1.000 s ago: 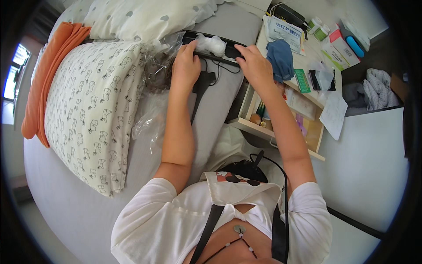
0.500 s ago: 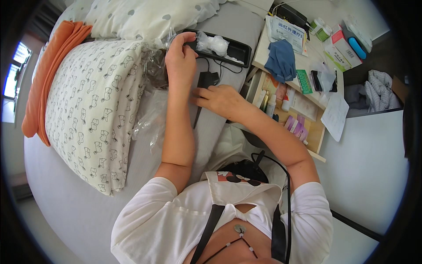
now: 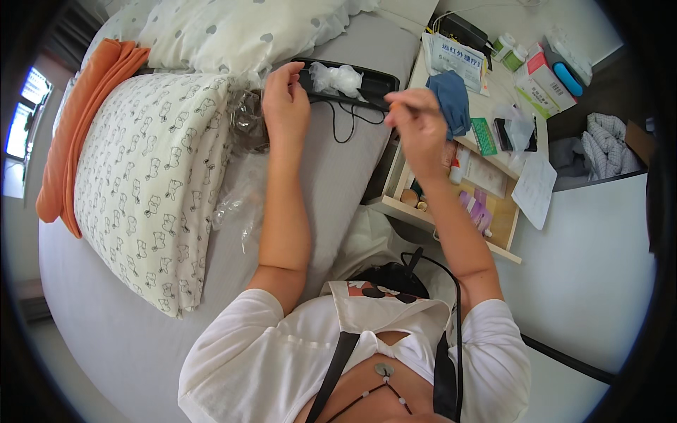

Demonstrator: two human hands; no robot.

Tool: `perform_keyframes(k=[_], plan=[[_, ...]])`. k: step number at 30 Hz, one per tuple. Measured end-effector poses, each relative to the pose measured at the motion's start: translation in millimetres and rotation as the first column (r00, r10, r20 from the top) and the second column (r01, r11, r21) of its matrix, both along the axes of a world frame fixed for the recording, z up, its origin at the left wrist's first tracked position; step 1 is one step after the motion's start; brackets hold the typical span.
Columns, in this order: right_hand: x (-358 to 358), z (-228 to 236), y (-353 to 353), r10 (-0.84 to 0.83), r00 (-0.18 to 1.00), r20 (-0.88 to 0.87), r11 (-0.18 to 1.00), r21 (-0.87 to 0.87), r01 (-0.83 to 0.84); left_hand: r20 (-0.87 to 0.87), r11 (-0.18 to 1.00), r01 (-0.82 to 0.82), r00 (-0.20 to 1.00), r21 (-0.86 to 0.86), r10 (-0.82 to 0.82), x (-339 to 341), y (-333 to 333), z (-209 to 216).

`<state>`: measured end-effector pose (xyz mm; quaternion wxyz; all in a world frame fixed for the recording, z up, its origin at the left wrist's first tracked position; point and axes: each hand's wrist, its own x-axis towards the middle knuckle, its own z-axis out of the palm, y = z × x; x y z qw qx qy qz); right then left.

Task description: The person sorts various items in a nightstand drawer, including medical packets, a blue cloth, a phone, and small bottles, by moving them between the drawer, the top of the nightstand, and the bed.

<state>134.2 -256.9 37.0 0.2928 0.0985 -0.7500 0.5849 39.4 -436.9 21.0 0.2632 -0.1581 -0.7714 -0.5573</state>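
Observation:
A long black tray [image 3: 386, 79] lies near the bed's right edge, with crumpled clear plastic [image 3: 337, 80] inside it. My left hand [image 3: 285, 106] grips the tray's left end with curled fingers. At its right end is my right hand [image 3: 422, 130], fingers bent and smeared by motion; whether they hold anything is unclear. A thin black cable [image 3: 344, 141] loops out below the tray onto the grey sheet, one stretch running up to my right fingertips. Dark crinkled plastic wrap [image 3: 248, 121] and a clear plastic bag [image 3: 243, 194] lie beside my left forearm.
Left stands a folded patterned quilt [image 3: 148, 190] with an orange cloth [image 3: 84, 134] against it. An open drawer [image 3: 504, 247] with bottles and tubes juts out at right. Above it, the nightstand carries a blue cloth [image 3: 449, 99], a green packet [image 3: 484, 136] and a box [image 3: 546, 88].
My right hand has moved up and right from the sheet to the tray's right end. The black block on the cable no longer shows on the sheet. The tray has shifted slightly down.

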Motion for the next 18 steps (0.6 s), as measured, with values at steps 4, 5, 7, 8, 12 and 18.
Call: perform_keyframes(k=[4,5,7,8,12,18], plan=[[-23.3,4.1,24.7,0.023,0.984,0.175,0.853,-0.517,0.072,-0.252,0.961,0.019,0.963,-0.277,-0.091,3.6,16.2,-1.2],[-28.1,2.7,28.1,0.05,0.985,0.163,0.825,-0.563,0.051,-0.276,0.927,0.025,0.951,-0.373,-0.136,2.8,19.8,-4.8],[-38.0,-1.3,32.8,0.103,0.986,0.134,0.761,-0.649,0.009,-0.185,0.847,0.012,0.974,-0.531,-0.13,11.3,25.0,-12.2],[-44.8,-5.0,33.9,0.12,0.985,0.125,0.758,-0.652,-0.009,-0.139,0.795,0.013,0.983,-0.607,-0.122,15.9,25.2,-13.2],[-65.0,-14.7,23.0,0.3,0.952,0.063,0.662,-0.732,-0.16,0.02,0.804,0.102,0.994,-0.586,-0.111,17.9,21.4,-10.8],[-82.1,-22.3,10.4,0.509,0.8,0.318,0.694,-0.702,-0.162,0.007,0.804,0.072,0.996,-0.59,-0.084,15.6,17.8,-13.0]])
